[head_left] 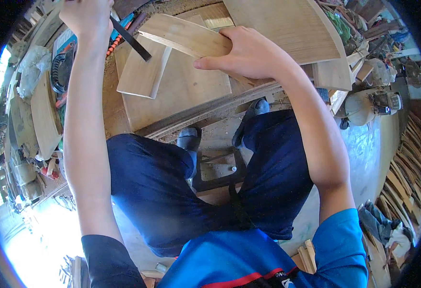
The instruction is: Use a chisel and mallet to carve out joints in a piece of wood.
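We are gripping a pale wooden block (184, 37) over a flat board (191, 79) on the table (113, 105), our right hand (246, 54) partly open around its end. Our left hand (88, 17) is curling at the upper edge of view beside a dark strip (132, 42) overlapping a shorter wooden piece (143, 72); we cannot tell whether that hand is holding the strip.

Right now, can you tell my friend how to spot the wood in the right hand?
Start at the dark trousers, then look straight up the picture. There the right hand grips one end of a pale, narrow board. Unlike the neighbouring boards, this one is held.
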Demonstrator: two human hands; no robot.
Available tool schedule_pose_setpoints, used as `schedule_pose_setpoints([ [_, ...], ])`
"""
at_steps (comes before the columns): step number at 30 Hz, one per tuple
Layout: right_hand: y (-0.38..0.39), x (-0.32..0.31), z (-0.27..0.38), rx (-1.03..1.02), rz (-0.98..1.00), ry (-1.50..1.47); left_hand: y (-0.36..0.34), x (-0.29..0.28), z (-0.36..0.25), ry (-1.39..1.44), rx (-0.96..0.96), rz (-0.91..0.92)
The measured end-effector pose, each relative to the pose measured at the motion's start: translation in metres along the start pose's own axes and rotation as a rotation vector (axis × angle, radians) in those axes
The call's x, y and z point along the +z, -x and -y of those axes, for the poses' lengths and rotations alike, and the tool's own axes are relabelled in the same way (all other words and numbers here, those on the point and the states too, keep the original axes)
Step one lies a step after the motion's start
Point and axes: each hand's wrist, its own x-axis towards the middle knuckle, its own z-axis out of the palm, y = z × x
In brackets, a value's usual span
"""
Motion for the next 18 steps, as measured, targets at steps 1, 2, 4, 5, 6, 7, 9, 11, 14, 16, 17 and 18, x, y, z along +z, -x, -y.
schedule_pose_setpoints([
  [1,0.0,0.0,0.001,0.006,0.007,0.002,0.0,0.0,-0.001,0.009,-0.011,-0.017],
  [2,0.001,-0.001,0.002,0.012,0.014,0.005,0.001,-0.001,-0.002,0.019,-0.022,-0.034],
  [4,0.002,-0.003,0.002,0.015,0.022,-0.003,0.003,0.0,-0.003,0.03,-0.025,-0.027],
  [5,0.002,-0.003,0.002,0.017,0.03,-0.011,0.004,0.001,-0.003,0.04,-0.028,-0.02],
  [6,0.002,-0.003,0.002,0.017,0.03,-0.011,0.004,0.0,-0.003,0.041,-0.028,-0.02],
  [7,0.002,-0.003,0.002,0.019,0.028,-0.006,0.003,-0.001,-0.002,0.046,-0.023,0.003],
  [9,0.002,-0.002,0.002,0.021,0.026,-0.001,0.001,-0.005,0.0,0.056,-0.013,0.048],
  [11,0.001,-0.002,0.003,-0.005,-0.001,-0.017,-0.002,-0.011,0.003,0.066,-0.004,0.091],
  [14,0.002,0.001,-0.005,0.005,-0.005,-0.018,-0.005,-0.012,0.008,0.064,0.005,0.091],
  [16,0.003,0.001,-0.006,-0.005,-0.023,-0.011,-0.002,-0.01,0.007,0.072,0.003,0.081],
  [17,0.003,0.001,-0.007,-0.018,-0.042,-0.006,0.0,-0.009,0.006,0.078,0.003,0.071],
  [18,0.004,0.0,-0.006,-0.018,-0.042,-0.005,0.001,-0.009,0.005,0.083,0.006,0.06],
])
